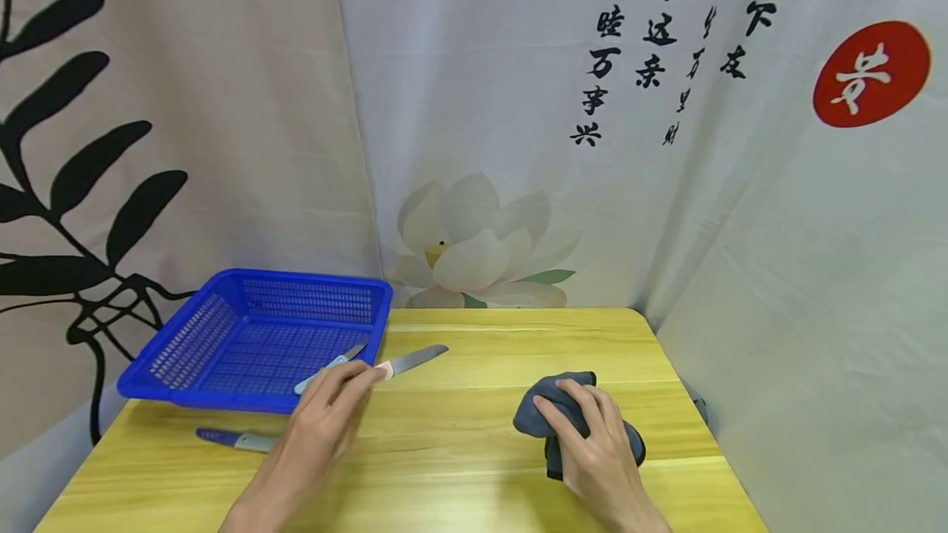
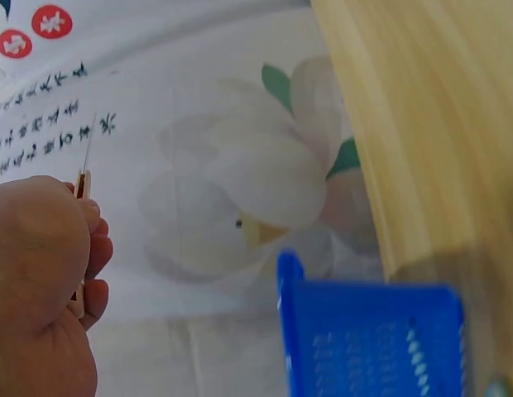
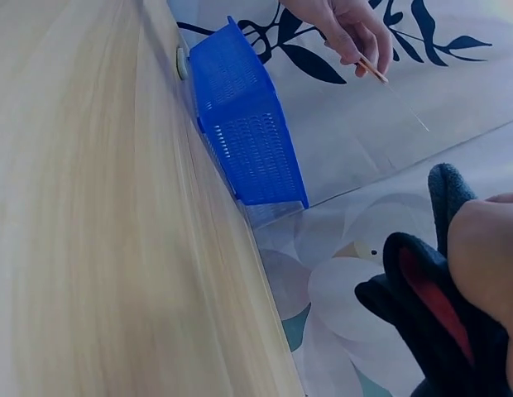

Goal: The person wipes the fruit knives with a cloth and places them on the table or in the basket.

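Observation:
My left hand (image 1: 318, 426) grips a knife (image 1: 418, 359) by its pale pink handle, above the table near the basket's front right corner. The blade points right and away from me; in the left wrist view the handle (image 2: 77, 299) shows between palm and fingers, with the blade seen edge-on. A dark grey-blue cloth (image 1: 551, 405) is bunched in my right hand (image 1: 603, 455), the fingers curled over its top. The right wrist view shows the folded cloth (image 3: 414, 289) with a reddish inner layer. Blade and cloth are well apart.
A blue plastic basket (image 1: 200, 396) stands at the table's left. Across its front right corner lies a light-blue-handled knife (image 1: 336, 362). In front of the basket, another knife (image 1: 248, 441) with a dark blue blade end is partly hidden by my left arm. A printed curtain (image 1: 481, 105) hangs behind the table.

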`<state>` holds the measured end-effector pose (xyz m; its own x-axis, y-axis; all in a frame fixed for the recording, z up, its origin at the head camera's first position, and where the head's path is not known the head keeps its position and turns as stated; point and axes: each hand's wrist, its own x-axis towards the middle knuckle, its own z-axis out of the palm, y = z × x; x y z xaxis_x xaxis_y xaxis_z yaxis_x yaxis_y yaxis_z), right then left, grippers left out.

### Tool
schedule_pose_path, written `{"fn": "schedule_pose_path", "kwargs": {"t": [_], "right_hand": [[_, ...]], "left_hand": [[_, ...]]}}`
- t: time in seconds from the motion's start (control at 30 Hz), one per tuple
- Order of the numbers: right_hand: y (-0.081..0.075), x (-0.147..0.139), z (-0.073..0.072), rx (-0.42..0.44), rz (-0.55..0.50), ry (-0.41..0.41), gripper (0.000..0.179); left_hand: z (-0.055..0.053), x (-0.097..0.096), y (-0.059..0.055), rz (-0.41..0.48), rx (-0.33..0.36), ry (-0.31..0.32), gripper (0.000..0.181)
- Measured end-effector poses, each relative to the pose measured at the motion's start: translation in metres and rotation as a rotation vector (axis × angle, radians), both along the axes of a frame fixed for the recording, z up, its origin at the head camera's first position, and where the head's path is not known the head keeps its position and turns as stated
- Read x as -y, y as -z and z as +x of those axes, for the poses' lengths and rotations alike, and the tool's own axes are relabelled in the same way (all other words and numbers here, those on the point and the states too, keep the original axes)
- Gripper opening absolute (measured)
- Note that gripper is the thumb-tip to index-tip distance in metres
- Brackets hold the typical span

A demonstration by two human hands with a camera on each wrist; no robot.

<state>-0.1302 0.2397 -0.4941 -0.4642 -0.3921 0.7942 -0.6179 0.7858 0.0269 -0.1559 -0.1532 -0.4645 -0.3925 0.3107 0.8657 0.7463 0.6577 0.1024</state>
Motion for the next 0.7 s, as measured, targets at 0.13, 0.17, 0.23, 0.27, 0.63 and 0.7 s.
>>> {"fn": "schedule_pose_path", "kwargs": {"t": [0.13,0.17,0.23,0.27,0.63,0.7], "right_hand": [[0.003,-0.003,0.003,-0.007,-0.045,-0.006,0.045],[0.004,-0.003,0.004,-0.005,-0.060,-0.011,0.045],[0.005,-0.004,0.004,0.000,-0.089,-0.023,0.044],[0.005,-0.005,0.005,0.002,-0.104,-0.030,0.044],[0.005,-0.007,0.008,0.024,-0.180,-0.058,0.044],[0.005,-0.007,0.008,0.024,-0.182,-0.061,0.044]], "left_hand": [[-0.010,0.020,-0.006,-0.001,0.040,-0.028,0.043],[-0.013,0.025,-0.007,-0.001,0.059,-0.032,0.043],[-0.020,0.035,-0.009,0.011,0.088,-0.023,0.039],[-0.023,0.040,-0.009,0.010,0.101,-0.023,0.035],[-0.054,0.093,-0.007,-0.097,0.239,-0.124,0.054],[-0.059,0.101,-0.005,-0.129,0.277,-0.149,0.051]]}}
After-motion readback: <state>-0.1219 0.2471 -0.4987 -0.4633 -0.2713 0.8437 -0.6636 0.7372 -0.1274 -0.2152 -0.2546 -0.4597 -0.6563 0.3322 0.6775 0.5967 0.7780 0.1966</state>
